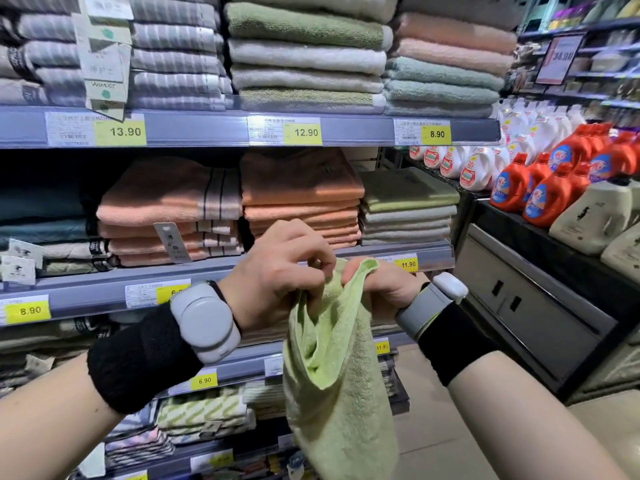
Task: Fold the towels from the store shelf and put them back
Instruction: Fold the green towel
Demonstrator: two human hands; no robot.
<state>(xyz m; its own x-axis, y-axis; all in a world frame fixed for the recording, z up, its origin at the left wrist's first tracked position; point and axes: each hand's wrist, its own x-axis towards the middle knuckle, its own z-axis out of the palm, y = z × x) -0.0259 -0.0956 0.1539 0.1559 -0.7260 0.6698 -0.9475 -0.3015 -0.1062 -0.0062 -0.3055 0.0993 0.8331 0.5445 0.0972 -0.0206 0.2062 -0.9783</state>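
While both hands meet at chest height, left hand (pixel 277 271) pinches the light green towel (pixel 341 382) at its top edge, fingers curled. Right hand (pixel 381 284) grips the same edge, just beside the left. Towel hangs bunched below both hands. Store shelf (pixel 86 289) with orange towel stacks (pixel 301 199) sits behind the hands.
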